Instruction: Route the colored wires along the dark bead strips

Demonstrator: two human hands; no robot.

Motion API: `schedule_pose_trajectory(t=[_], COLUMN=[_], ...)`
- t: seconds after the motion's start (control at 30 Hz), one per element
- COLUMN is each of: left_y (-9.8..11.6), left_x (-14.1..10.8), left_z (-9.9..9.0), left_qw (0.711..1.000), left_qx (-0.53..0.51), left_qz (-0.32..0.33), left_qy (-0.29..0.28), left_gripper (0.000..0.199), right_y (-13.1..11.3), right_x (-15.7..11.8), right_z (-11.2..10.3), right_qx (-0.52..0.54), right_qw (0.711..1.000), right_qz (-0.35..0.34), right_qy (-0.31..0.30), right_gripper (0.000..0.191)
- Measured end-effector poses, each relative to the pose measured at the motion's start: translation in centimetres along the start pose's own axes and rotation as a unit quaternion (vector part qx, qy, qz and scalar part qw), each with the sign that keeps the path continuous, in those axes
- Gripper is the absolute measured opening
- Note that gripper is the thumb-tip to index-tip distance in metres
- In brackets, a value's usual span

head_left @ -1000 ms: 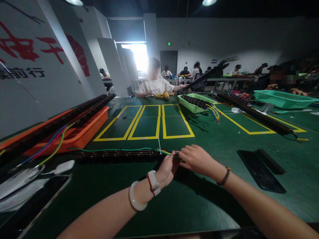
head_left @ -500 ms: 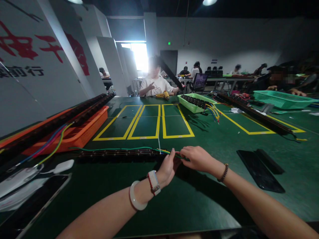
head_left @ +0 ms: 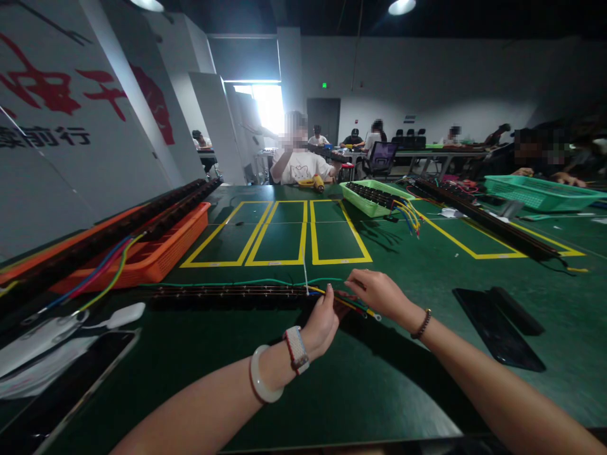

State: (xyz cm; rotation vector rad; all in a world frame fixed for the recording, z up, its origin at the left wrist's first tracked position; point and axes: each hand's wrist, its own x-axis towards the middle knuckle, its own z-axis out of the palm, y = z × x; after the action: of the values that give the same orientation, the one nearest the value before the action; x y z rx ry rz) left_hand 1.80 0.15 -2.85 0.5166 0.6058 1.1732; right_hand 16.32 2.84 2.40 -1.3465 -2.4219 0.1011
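A long black strip (head_left: 232,293) with shiny contact points lies crosswise on the green table. At its right end, my left hand (head_left: 322,322) closes around a bundle of coloured wires (head_left: 364,309), thumb uppermost. Yellow, red and green wire ends stick out to its right, one tipped with a ring terminal (head_left: 377,318). A loose green wire (head_left: 265,282) runs along the strip's far side, its right end meeting the fingers of my right hand (head_left: 374,292), which are pinched together. A white cable tie (head_left: 305,272) stands up from the strip near the left hand.
An orange basket (head_left: 183,243) with black strips stands left, near a white-cased device (head_left: 42,344). A light green basket (head_left: 367,201) with wired strips is farther back. On the right lie a black phone-like slab (head_left: 497,328) and a dark bar (head_left: 516,311). A co-worker (head_left: 303,163) sits opposite.
The green wire now stands apart from the bundle, reaching the right hand. My right hand has risen slightly, and the coloured wire ends now show below it. The co-worker's black strip has lowered.
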Motion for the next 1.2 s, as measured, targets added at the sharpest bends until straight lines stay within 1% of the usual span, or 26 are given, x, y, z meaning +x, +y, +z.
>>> schedule_pose_trajectory(t=[0.1, 0.2, 0.3, 0.43, 0.63, 0.7, 0.83, 1.0, 1.1, 1.2], left_y=[-0.2, -0.2, -0.2, -0.1, -0.1, -0.1, -0.1, 0.0, 0.1, 0.2], left_x=[0.1, 0.1, 0.1, 0.1, 0.0, -0.1, 0.0, 0.0, 0.0, 0.1], left_z=[-0.2, -0.2, -0.2, -0.4, -0.4, -0.4, -0.4, -0.4, -0.4, -0.4], left_qw=[1.000, 1.000, 1.000, 1.000, 1.000, 1.000, 1.000, 1.000, 1.000, 1.000], left_qx=[-0.002, 0.002, 0.010, 0.019, 0.003, -0.001, -0.008, -0.004, -0.004, -0.011], left_qz=[0.002, 0.001, 0.004, 0.001, 0.008, 0.008, 0.008, 0.011, 0.006, 0.001], left_qy=[0.002, 0.002, 0.002, 0.005, 0.010, 0.015, 0.009, 0.007, 0.011, 0.008], left_gripper=[0.023, 0.021, 0.023, 0.026, 0.022, 0.023, 0.022, 0.023, 0.024, 0.025], right_y=[-0.1, -0.1, 0.2, 0.6, 0.2, 0.2, 0.5, 1.4, 2.2, 2.8], right_x=[0.4, 0.9, 1.6, 3.0, 4.9, 5.3, 5.6, 4.9, 3.9, 2.7], right_z=[0.5, 1.2, 1.8, 2.0, 2.2, 2.6, 3.0, 2.4, 2.2, 1.6], right_qx=[-0.030, -0.037, -0.027, -0.023, -0.078, -0.090, -0.105, -0.085, -0.060, -0.018], right_qw=[0.999, 0.999, 0.997, 0.996, 0.991, 0.989, 0.985, 0.987, 0.990, 0.997], right_qz=[0.012, 0.036, 0.065, 0.082, 0.101, 0.102, 0.083, 0.026, 0.010, -0.013], right_qy=[0.007, 0.007, -0.014, -0.034, -0.047, -0.065, -0.114, -0.136, -0.125, -0.074], right_gripper=[0.018, 0.021, 0.023, 0.021, 0.020, 0.020, 0.020, 0.020, 0.021, 0.023])
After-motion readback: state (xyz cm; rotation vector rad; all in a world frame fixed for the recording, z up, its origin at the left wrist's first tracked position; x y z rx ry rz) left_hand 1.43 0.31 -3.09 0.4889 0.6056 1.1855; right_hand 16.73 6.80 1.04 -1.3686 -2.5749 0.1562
